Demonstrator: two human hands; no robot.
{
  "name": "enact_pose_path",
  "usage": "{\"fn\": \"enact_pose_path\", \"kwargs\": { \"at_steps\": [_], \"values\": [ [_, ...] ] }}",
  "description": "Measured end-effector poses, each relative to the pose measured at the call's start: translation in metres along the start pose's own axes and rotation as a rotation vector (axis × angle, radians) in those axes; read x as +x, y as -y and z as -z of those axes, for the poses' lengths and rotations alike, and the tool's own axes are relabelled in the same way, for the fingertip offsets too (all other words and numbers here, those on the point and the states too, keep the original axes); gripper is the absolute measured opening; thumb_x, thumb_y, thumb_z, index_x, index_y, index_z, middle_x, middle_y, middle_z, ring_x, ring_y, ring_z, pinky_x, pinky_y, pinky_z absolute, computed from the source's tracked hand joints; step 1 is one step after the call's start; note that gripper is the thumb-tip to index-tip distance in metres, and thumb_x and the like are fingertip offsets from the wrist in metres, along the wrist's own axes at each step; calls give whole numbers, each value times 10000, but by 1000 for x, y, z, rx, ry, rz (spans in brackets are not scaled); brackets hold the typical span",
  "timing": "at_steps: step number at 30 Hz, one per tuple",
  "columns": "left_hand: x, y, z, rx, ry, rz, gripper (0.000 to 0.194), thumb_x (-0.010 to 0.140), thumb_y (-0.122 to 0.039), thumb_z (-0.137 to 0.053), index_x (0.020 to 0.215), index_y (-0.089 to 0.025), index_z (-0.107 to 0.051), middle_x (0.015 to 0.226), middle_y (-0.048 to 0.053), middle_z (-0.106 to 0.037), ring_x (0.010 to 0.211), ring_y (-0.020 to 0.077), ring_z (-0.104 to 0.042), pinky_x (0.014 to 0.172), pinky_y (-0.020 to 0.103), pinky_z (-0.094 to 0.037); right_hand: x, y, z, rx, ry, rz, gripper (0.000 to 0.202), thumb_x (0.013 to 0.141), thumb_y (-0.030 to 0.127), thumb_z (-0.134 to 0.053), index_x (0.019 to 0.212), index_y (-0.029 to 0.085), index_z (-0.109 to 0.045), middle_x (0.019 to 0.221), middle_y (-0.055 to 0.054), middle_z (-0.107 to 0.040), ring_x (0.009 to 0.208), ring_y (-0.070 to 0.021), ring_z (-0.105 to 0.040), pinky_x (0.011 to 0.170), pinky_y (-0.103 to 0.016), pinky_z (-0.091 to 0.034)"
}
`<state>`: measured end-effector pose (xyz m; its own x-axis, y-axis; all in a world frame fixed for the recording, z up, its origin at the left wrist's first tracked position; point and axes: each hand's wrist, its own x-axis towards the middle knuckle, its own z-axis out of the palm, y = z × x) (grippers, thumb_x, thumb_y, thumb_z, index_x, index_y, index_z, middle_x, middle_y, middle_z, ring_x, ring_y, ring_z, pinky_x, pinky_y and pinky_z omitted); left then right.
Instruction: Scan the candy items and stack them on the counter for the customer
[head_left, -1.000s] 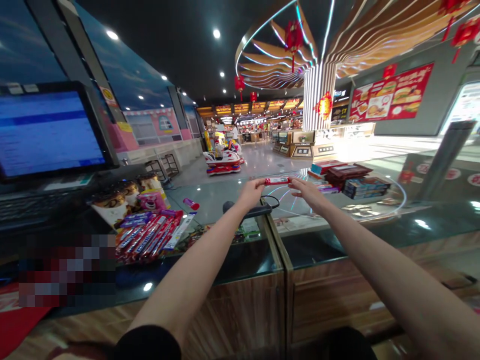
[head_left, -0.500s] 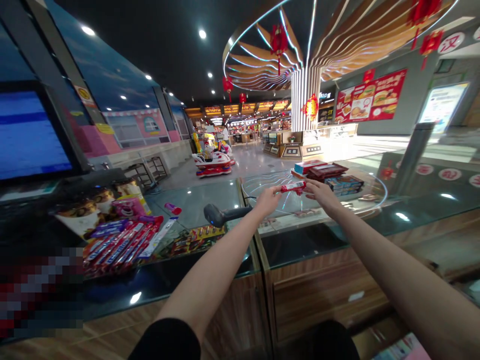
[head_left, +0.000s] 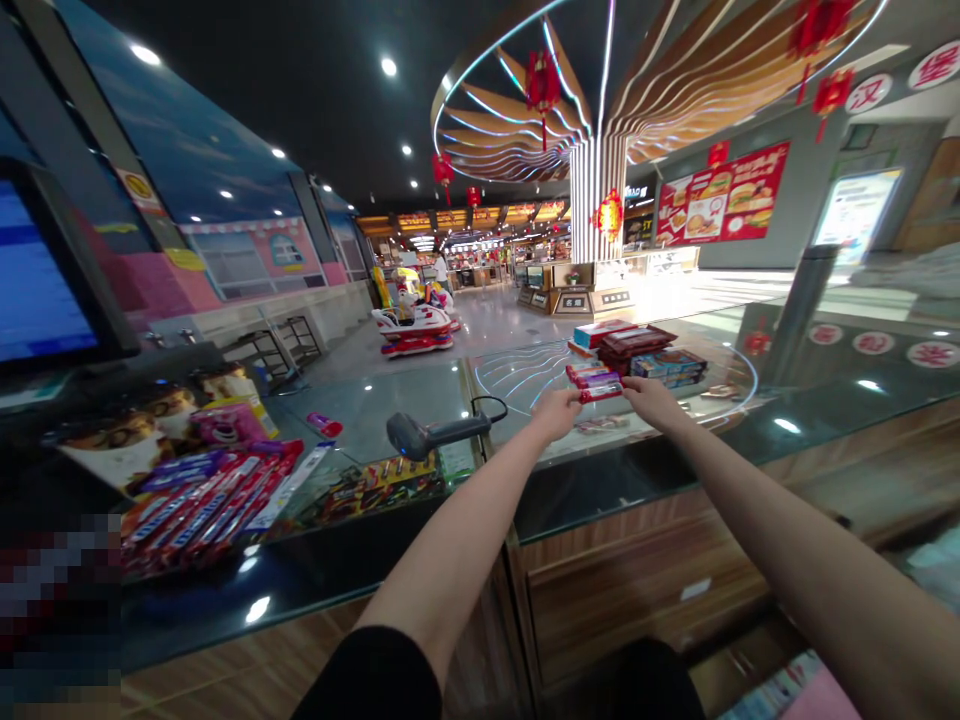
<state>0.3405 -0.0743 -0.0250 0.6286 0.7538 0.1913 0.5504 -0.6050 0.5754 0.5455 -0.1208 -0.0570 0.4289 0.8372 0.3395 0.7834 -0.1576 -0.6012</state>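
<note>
My left hand (head_left: 556, 412) and my right hand (head_left: 652, 402) reach forward over the glass counter. Between their fingertips, one hand at each end, is a red and white candy roll (head_left: 602, 394). It lies level, low against a small group of red and purple candy packs (head_left: 585, 375). Just behind stand flat dark-red packets (head_left: 636, 340) in a pile, with blue boxes (head_left: 667, 366) to the right. The fingers of both hands are closed around the ends of the roll; some fingertips are hidden.
A black barcode scanner (head_left: 435, 434) lies left of my hands. Further left are red candy sticks (head_left: 217, 505), paper cups (head_left: 120, 440), a purple tube (head_left: 324, 425) and a monitor (head_left: 45, 270). The glass counter (head_left: 420, 385) has a seam near the middle.
Both hands have lowered the candy roll from above the counter to beside the piled packets. Purple and red packs now show just behind it. My view has turned slightly right.
</note>
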Motion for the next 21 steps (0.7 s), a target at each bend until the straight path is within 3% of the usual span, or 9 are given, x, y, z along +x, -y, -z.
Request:
{"fn": "enact_pose_path", "kwargs": {
  "at_steps": [8,15,21],
  "values": [
    [10,0,-10,88,32,61,449,900,-254,-499,1327,-329,-616,1130,44,-704,1090,253,-625,983,425,-447,-1,-5,-4,-109,19,-18,448,899,208,-467,1319,156,-613,1247,-126,-691,1167,-257,-628,968,-343,-463],
    [17,0,-15,150,36,78,489,901,-281,-498,1385,-308,-559,1291,77,-650,1232,310,-551,1054,502,-392,-3,1,-3,-174,28,-91,425,924,224,-438,1317,149,-580,1217,-153,-686,1170,-263,-621,980,-359,-453],
    [19,1,-20,230,22,64,508,899,-329,-489,1407,-331,-522,1390,79,-574,1267,337,-512,1048,532,-395,-5,5,-1,-260,66,-59,486,915,240,-423,1375,162,-558,1257,-150,-669,1163,-312,-617,969,-409,-466]
  ]
}}
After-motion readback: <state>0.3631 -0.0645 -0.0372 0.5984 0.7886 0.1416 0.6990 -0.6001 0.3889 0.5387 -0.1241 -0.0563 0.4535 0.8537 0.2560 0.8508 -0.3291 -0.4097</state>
